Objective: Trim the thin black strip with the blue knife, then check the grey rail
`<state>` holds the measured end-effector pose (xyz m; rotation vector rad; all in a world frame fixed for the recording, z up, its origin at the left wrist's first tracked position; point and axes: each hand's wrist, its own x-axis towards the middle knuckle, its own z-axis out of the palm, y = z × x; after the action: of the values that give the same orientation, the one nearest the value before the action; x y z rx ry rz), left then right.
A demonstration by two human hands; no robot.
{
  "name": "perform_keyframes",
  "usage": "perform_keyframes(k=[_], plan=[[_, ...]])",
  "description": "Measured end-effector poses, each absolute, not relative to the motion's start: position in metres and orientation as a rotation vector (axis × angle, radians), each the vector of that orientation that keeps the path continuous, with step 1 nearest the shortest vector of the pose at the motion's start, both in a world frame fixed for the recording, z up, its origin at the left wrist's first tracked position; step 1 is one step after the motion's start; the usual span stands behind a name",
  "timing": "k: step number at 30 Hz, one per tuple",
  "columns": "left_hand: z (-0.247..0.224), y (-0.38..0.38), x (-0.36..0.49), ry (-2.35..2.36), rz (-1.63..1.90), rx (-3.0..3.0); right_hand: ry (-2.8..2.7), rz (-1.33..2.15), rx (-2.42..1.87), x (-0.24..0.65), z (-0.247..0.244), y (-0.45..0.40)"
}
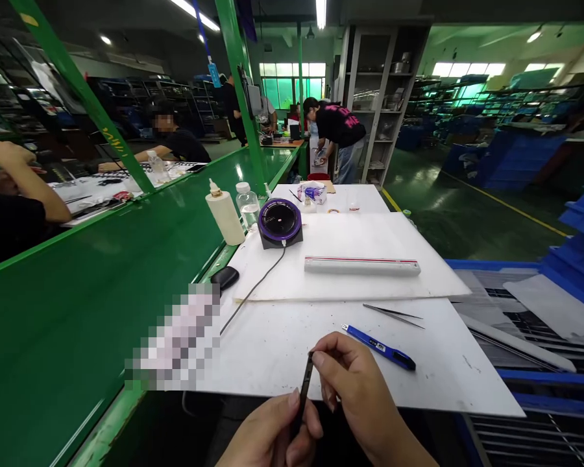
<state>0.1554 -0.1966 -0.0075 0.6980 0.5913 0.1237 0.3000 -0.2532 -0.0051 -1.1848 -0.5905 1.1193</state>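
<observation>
Between my two hands is a thin black strip-like part (305, 384) with small slots along it; its exact kind I cannot make out. My left hand (277, 428) pinches its lower end, and my right hand (353, 383) grips the upper end between thumb and finger. Both hands are above the near edge of the white work board (257, 353). Just beyond my right hand lies a blue utility knife (382, 347). Metal tweezers (394, 314) rest behind the knife.
A long pale bar (363, 266) lies on a white foam sheet (272, 285). Behind are a round black-and-purple fan (280, 220) with a cable, a cream squeeze bottle (225, 217) and a clear bottle (248, 206). A green conveyor (102, 272) runs left; blue crates (577, 240) stand right. Co-workers are nearby.
</observation>
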Motion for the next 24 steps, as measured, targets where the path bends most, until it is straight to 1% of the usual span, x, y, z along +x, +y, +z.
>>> perform_keyframes(k=[3,6,11,14,16,20,22,24], plan=[[-0.009,-0.192,0.164,0.579,0.231,1.014,-0.528,1.170,-1.068,0.300,-0.009,-0.252],[-0.005,-0.185,0.174,0.583,0.300,1.210,-0.506,1.129,-1.044,0.300,-0.011,-0.251],[0.004,-0.186,0.187,0.612,0.290,1.217,-0.569,1.084,-1.053,0.298,-0.007,-0.253],[0.003,-0.189,0.191,0.650,0.319,1.160,-0.639,1.030,-1.150,0.301,-0.006,-0.258],[0.001,-0.188,0.190,0.655,0.302,1.120,-0.775,0.839,-1.307,0.311,-0.007,-0.266],[-0.001,-0.177,0.173,0.680,0.202,1.188,-1.274,0.081,-1.709,0.349,-0.019,-0.296],[-0.002,-0.171,0.162,0.726,0.149,1.277,-1.415,-0.066,-1.893,0.371,-0.031,-0.308],[-0.004,-0.168,0.152,0.761,0.075,1.322,-1.535,-0.049,-2.033,0.387,-0.044,-0.312]])
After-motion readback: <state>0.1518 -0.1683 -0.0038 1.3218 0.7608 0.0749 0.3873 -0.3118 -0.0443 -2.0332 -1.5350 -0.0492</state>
